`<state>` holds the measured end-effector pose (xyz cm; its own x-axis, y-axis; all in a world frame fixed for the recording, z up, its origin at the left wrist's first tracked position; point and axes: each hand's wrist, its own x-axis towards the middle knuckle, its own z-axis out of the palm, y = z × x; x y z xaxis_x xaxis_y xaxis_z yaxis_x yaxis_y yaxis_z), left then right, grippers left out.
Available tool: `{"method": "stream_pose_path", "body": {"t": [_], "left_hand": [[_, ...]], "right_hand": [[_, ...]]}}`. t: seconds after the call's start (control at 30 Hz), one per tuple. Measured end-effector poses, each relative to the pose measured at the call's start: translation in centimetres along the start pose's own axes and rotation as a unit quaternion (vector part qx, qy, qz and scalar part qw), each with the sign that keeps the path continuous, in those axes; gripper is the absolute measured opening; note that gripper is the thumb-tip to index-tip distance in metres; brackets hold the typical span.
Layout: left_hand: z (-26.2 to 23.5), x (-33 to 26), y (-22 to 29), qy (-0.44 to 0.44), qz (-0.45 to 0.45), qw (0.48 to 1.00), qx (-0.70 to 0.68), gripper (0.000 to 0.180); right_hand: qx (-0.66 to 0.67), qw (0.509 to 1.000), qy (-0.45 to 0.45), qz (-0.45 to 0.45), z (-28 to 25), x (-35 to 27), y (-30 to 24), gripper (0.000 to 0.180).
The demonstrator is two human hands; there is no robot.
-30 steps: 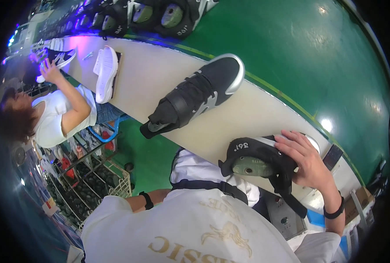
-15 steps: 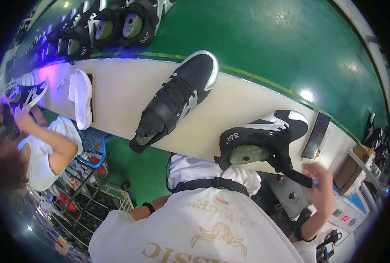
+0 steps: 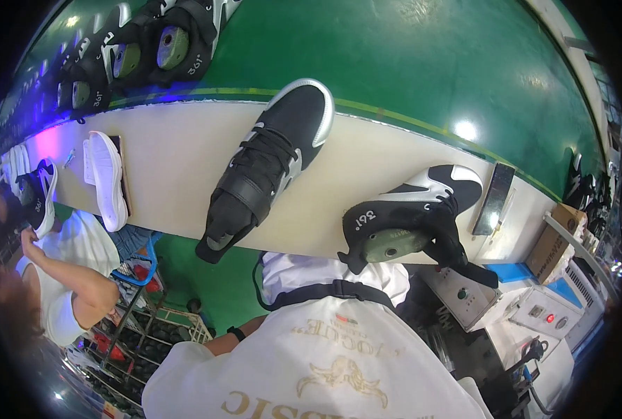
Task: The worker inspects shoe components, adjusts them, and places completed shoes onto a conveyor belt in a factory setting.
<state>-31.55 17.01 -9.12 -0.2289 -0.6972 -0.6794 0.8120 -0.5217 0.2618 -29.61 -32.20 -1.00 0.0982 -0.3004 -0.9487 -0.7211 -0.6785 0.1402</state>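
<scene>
A black shoe upper with silver trim [image 3: 264, 164] lies toe-away on the white bench [image 3: 178, 174], in front of me. To its right a second black and silver shoe upper [image 3: 423, 209] rests on its side, with a green shoe last [image 3: 393, 244] showing in its opening. Its black strap [image 3: 473, 271] hangs over the near edge. Beyond a black wristband, only a bit of my left hand [image 3: 253, 325] shows beside my waist; its fingers are hidden by my shirt. My right hand is out of view.
A dark flat bar [image 3: 494, 199] lies on the bench's right part. White soles [image 3: 107, 181] stand at the left. Several lasted shoes [image 3: 175, 45] line the green surface beyond. A control box [image 3: 548, 314] is at lower right. A co-worker [image 3: 66, 279] sits left, near another shoe.
My right hand, beside the right shoe's strap before, has left the view. The view has shifted slightly. The co-worker's arm has moved lower.
</scene>
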Motion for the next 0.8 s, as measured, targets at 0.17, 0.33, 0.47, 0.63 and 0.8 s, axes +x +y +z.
{"method": "stream_pose_path", "body": {"t": [0.17, 0.33, 0.47, 0.63, 0.8], "left_hand": [[-0.6, 0.1, 0.2, -0.020, 0.031, 0.998, 0.054, 0.026], [-1.4, -0.6, -1.4, -0.051, 0.066, 0.989, 0.122, 0.026], [-2.3, 0.1, -1.0, -0.066, 0.089, 0.980, 0.166, 0.027], [-3.0, 0.2, -0.8, -0.069, 0.116, 0.968, 0.213, 0.027], [-3.1, -0.5, -1.8, -0.064, 0.143, 0.950, 0.270, 0.028]], "right_hand": [[-0.035, 0.999, -0.018, -0.034, -0.3, -0.9, -0.1, 0.038], [-0.060, 0.996, -0.023, -0.060, -0.6, -1.8, -0.1, 0.038], [-0.085, 0.992, -0.038, -0.089, -0.7, -2.1, 0.1, 0.038], [-0.124, 0.980, -0.063, -0.139, -0.9, -2.1, 0.2, 0.038], [-0.160, 0.964, -0.077, -0.199, -1.6, -1.8, 0.1, 0.037]]}}
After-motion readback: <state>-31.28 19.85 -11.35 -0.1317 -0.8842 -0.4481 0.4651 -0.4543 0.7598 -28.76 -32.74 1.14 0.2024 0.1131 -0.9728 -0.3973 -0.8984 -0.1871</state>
